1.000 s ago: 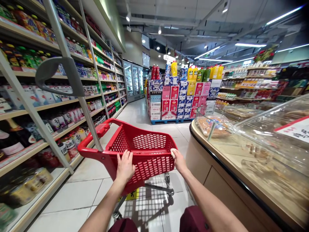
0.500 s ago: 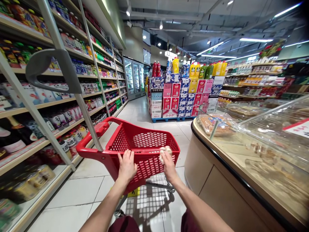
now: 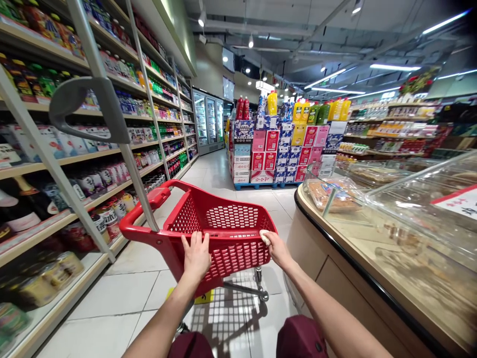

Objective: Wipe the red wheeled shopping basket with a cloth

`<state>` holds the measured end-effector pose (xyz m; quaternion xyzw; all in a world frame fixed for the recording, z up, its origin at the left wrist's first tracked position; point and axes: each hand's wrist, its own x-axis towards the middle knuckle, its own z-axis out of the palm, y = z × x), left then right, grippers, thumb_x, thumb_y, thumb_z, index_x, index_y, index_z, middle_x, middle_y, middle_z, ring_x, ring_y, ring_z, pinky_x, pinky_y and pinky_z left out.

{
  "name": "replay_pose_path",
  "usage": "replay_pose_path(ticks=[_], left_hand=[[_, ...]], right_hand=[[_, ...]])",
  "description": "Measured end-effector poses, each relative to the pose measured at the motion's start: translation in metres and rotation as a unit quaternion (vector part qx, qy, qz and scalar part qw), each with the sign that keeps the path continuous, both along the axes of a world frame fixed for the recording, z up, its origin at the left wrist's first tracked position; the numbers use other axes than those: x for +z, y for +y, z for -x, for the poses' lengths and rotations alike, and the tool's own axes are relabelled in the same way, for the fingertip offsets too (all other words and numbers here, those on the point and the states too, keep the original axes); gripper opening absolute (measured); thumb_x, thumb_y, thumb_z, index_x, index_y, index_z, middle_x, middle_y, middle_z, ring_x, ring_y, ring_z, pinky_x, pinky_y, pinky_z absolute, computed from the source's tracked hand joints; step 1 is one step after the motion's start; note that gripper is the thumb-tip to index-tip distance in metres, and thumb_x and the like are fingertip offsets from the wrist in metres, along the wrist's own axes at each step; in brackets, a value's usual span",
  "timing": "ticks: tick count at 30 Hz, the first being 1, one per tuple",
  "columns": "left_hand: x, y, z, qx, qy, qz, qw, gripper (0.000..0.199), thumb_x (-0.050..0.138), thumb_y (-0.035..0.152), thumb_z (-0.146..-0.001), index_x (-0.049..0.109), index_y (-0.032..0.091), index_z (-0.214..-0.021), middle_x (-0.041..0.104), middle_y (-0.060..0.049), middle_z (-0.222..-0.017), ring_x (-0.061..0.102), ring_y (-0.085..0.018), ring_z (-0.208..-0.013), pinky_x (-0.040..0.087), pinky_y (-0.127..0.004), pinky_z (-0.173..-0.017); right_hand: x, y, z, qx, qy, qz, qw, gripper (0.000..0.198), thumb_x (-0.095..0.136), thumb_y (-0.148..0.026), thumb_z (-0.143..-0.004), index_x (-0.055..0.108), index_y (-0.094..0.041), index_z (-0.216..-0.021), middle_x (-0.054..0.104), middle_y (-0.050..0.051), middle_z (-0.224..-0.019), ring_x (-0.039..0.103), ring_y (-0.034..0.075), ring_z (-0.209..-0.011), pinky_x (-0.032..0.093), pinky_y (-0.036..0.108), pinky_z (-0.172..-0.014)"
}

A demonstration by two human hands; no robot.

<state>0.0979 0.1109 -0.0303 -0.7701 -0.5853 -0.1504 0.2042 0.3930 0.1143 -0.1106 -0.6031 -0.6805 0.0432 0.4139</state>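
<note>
Stretching forward beside maroon-clad knees (image 3: 300,336), bare forearms lead to two hands at the near rim of a red shopping cart (image 3: 231,239), which stands broadside on the tiled floor (image 3: 97,298). The left hand (image 3: 197,256) lies over the middle of that rim, its fingers spread and hooked across the edge. The right hand (image 3: 278,248) is bunched around a white cloth (image 3: 264,237), pinching it against the same rim, close to the cart's right near corner. Under the basket, a yellow marking (image 3: 204,297) shows on the floor amid a lattice of shadow. From the left end of the near rim a metal pole (image 3: 137,184) rises at a slant, bearing a dark grey loop grip (image 3: 112,109). To the right stands a curved display table (image 3: 346,293) with a black edge; a wrapped package (image 3: 331,195) lies near its far left corner, and clear covers (image 3: 428,184) sit farther right. Shelves (image 3: 89,204) of cans, cartons and bottles line the left side. Beyond the cart, stacked boxes (image 3: 271,154) stand on a blue pallet (image 3: 257,186), topped with juice bottles (image 3: 301,110); farther back are glass-door coolers (image 3: 210,119).
</note>
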Motion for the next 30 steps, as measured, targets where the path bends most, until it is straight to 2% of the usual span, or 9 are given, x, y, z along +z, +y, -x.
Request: replay_pose_path(ticks=[4, 7, 10, 12, 16, 18, 23, 28, 30], left_hand=[[-0.001, -0.005, 0.005, -0.014, 0.003, -0.004, 1.000, 0.048, 0.045, 0.014, -0.067, 0.052, 0.016, -0.114, 0.052, -0.015, -0.119, 0.040, -0.028, -0.117, 0.010, -0.055, -0.105], [-0.003, -0.013, 0.001, -0.029, -0.007, -0.005, 1.000, 0.048, 0.046, 0.017, -0.066, 0.052, 0.017, -0.115, 0.051, -0.014, -0.121, 0.037, -0.027, -0.119, 0.009, -0.055, -0.105], [-0.002, -0.023, -0.005, -0.035, 0.002, 0.000, 0.999, 0.051, 0.045, 0.018, -0.067, 0.050, 0.016, -0.118, 0.051, -0.014, -0.123, 0.035, -0.028, -0.122, 0.007, -0.055, -0.105], [-0.001, -0.029, -0.009, -0.045, 0.025, 0.009, 0.999, 0.054, 0.043, 0.017, -0.068, 0.046, 0.015, -0.122, 0.048, -0.013, -0.127, 0.031, -0.028, -0.125, 0.006, -0.055, -0.105], [-0.001, -0.038, -0.016, -0.046, 0.055, 0.031, 0.997, 0.062, 0.041, 0.014, -0.068, 0.036, 0.016, -0.130, 0.038, -0.013, -0.136, 0.022, -0.027, -0.130, 0.007, -0.054, -0.105], [-0.001, -0.040, -0.020, -0.038, 0.058, 0.036, 0.997, 0.064, 0.042, 0.015, -0.067, 0.034, 0.015, -0.131, 0.035, -0.013, -0.138, 0.019, -0.028, -0.131, 0.008, -0.054, -0.104], [-0.001, -0.041, -0.025, -0.059, 0.065, 0.036, 0.995, 0.065, 0.043, 0.017, -0.067, 0.032, 0.014, -0.132, 0.031, -0.012, -0.140, 0.018, -0.026, -0.132, 0.008, -0.050, -0.106], [-0.002, -0.040, -0.026, -0.091, 0.060, 0.049, 0.993, 0.064, 0.043, 0.018, -0.067, 0.035, 0.013, -0.130, 0.030, -0.010, -0.141, 0.017, -0.024, -0.133, 0.008, -0.048, -0.107], [-0.004, -0.040, -0.028, -0.093, 0.052, 0.049, 0.993, 0.063, 0.043, 0.019, -0.067, 0.035, 0.013, -0.130, 0.030, -0.009, -0.141, 0.016, -0.024, -0.133, 0.008, -0.049, -0.108]], right_hand=[[-0.012, -0.019, -0.003, -0.030, 0.007, 0.002, 1.000, 0.040, 0.037, -0.009, -0.074, 0.057, -0.020, -0.108, 0.056, 0.006, -0.114, 0.050, 0.017, -0.105, 0.038, 0.034, -0.093], [-0.013, -0.028, 0.018, -0.069, 0.024, -0.039, 0.997, 0.038, 0.034, -0.010, -0.078, 0.058, -0.018, -0.107, 0.056, 0.009, -0.113, 0.049, 0.020, -0.107, 0.037, 0.040, -0.094], [-0.007, -0.035, 0.041, -0.015, 0.012, -0.101, 0.995, 0.040, 0.031, -0.009, -0.081, 0.055, -0.018, -0.113, 0.054, 0.009, -0.118, 0.045, 0.019, -0.112, 0.033, 0.042, -0.097], [-0.005, -0.043, 0.038, 0.009, 0.004, -0.112, 0.994, 0.040, 0.033, -0.011, -0.083, 0.053, -0.020, -0.116, 0.053, 0.007, -0.120, 0.044, 0.018, -0.114, 0.033, 0.041, -0.098], [-0.014, -0.061, 0.012, -0.108, 0.052, -0.103, 0.987, 0.038, 0.033, -0.016, -0.084, 0.054, -0.018, -0.116, 0.054, 0.009, -0.119, 0.045, 0.020, -0.113, 0.034, 0.043, -0.097], [-0.018, -0.062, 0.019, -0.102, 0.058, -0.105, 0.988, 0.040, 0.031, -0.016, -0.084, 0.052, -0.016, -0.118, 0.052, 0.012, -0.122, 0.043, 0.021, -0.116, 0.032, 0.045, -0.098], [-0.012, -0.047, 0.048, 0.013, 0.046, -0.109, 0.993, 0.040, 0.032, -0.014, -0.085, 0.051, -0.020, -0.119, 0.050, 0.007, -0.125, 0.040, 0.016, -0.119, 0.032, 0.038, -0.101], [-0.014, -0.044, 0.017, -0.107, 0.071, -0.108, 0.986, 0.045, 0.030, -0.009, -0.080, 0.051, -0.017, -0.119, 0.051, 0.010, -0.123, 0.041, 0.020, -0.119, 0.029, 0.045, -0.101], [-0.016, -0.039, 0.026, -0.098, 0.046, -0.114, 0.988, 0.049, 0.030, -0.005, -0.076, 0.052, -0.015, -0.119, 0.050, 0.011, -0.124, 0.039, 0.021, -0.120, 0.028, 0.047, -0.102]])
